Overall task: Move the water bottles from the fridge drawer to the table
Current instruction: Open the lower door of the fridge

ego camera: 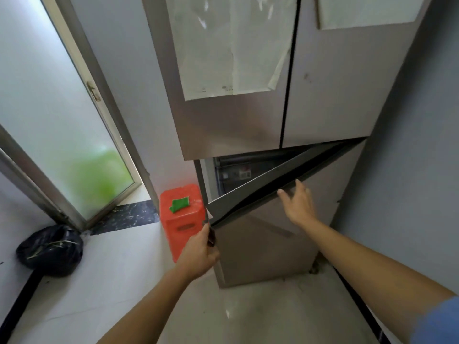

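Head view: the left hand grips the free left edge of the lower fridge door, which stands partly open. The right hand rests with relaxed, spread fingers on the door's top edge. Water bottles cannot be made out in the dim interior behind. An orange plastic box stands just beside the fridge.

gap: the opening behind the drawer front is wide on the left and pinches shut toward the right
above: the closed upper doors overhang it
left: orange stool just beside the fridge corner, tight
right: wall close alongside
floor: open tile in front
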`<state>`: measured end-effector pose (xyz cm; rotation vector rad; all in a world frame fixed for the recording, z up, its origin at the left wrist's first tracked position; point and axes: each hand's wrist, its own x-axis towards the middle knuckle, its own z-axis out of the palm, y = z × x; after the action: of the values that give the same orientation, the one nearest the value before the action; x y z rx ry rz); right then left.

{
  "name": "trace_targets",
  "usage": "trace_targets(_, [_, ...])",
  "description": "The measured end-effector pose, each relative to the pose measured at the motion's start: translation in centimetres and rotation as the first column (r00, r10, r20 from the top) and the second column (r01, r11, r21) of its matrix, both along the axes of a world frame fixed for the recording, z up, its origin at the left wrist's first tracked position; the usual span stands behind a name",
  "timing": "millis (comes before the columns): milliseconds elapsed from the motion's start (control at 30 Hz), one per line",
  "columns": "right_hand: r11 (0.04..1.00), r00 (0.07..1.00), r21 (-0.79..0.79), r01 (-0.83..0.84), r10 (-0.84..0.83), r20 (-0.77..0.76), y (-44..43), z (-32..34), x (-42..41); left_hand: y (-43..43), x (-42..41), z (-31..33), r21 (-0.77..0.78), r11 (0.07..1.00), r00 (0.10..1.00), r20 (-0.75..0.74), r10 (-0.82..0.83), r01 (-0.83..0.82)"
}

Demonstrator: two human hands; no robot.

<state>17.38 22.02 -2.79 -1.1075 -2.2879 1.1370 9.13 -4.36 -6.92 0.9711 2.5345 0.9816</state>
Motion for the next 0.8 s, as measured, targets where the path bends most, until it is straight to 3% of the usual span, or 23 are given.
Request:
trace_targets(200, [0.995, 0.995, 0.03, -0.098, 0.098, 0.01, -2.5, -0.2, 7.3, -0.4, 8.2, 0.9, -0.215, 0.956, 0.966, -0.126, -0.228, 0.197])
trace_targets(333, [0.979, 0.986, 0.173, -0.108, 0.083, 0.146, -1.8, 0.9, 12.3, 0.2, 9.4, 1.8, -0.367, 0.906, 0.941, -0.173, -0.291, 0.213])
trace_targets(467, [0.954, 0.966, 0.241, -0.18, 0.124, 0.227, -3.5, 3.5, 16.5, 3.0, 7.7, 3.7, -0.412, 0.891, 0.901, -0.285, -0.327, 0.192])
trace_targets(600, [0.917, 0.885, 0.253, -0.309, 0.18, 0.429, -6.4, 4.6, 19.7, 8.2, 5.5, 6.0, -0.434, 0.857, 0.843, -0.318, -0.433, 0.277])
trace_targets(800, [0.942, 0.853, 0.265, -0.208, 0.042, 0.52, -6.8, 5.0, 24.7, 17.1, 6.0, 8.3, -0.445, 0.796, 0.742, -0.344, -0.575, 0.41])
